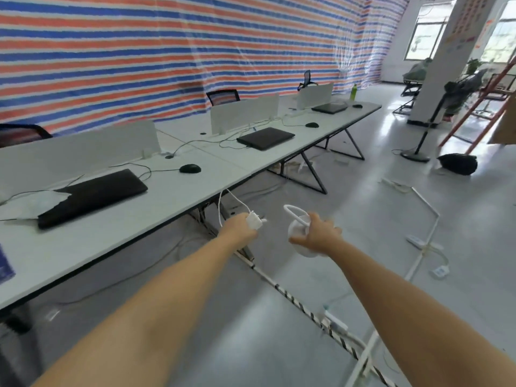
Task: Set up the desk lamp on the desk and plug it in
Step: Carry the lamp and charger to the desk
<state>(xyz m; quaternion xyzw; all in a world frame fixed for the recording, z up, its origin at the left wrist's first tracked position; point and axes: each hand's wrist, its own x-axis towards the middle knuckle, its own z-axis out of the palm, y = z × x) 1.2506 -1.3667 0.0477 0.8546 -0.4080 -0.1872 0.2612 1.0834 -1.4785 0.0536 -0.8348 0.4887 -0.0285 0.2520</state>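
My left hand [240,225] is closed around a white plug adapter [255,220], and its white cord [226,200] loops up toward the desk edge. My right hand [321,234] grips a small white desk lamp [297,233] by its round base, with the lamp's looped white neck [291,210] sticking up to the left. Both hands are held out in front of me over the floor, just right of the long white desk [195,196]. The lamp's underside is partly hidden by my fingers.
The desk carries closed black laptops [93,195], mice [190,168], cables and white dividers [243,113]. Power strips [336,324] and white cable channels [424,202] lie on the grey floor at right. A striped floor strip [293,298] runs diagonally. A fan stand [417,152] and orange ladder [485,107] stand beyond.
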